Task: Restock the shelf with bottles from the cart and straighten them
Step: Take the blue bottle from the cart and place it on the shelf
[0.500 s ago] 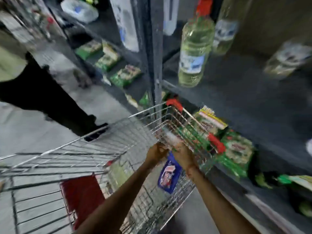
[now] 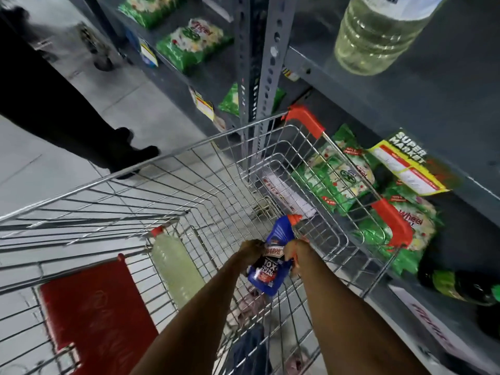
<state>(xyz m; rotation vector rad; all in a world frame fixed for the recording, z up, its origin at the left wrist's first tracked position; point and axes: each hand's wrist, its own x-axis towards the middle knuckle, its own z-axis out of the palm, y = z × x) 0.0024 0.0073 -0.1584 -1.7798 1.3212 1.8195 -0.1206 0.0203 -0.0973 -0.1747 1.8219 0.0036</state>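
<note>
Both my hands hold a blue bottle (image 2: 273, 262) with a red cap inside the wire cart (image 2: 205, 174). My left hand (image 2: 250, 251) grips its left side and my right hand (image 2: 293, 249) its right side, fingers closed on it. The bottle points cap-first away from me, above the cart floor. A pale yellow oil bottle (image 2: 176, 266) with a red cap lies in the cart to the left. On the grey shelf (image 2: 433, 109) at upper right stands a large clear oil bottle (image 2: 378, 36).
Green detergent packs (image 2: 338, 177) fill the lower shelf behind the cart's red corner guards (image 2: 392, 226). A red child-seat flap (image 2: 94, 312) sits at the cart's near left. A person's dark legs (image 2: 67, 117) stand on the tiled floor to the left. Dark bottles (image 2: 460, 285) lie at lower right.
The view has tipped down into the cart. The blue bottle has come up clear of the cart floor between both hands, its cap and label now visible.
</note>
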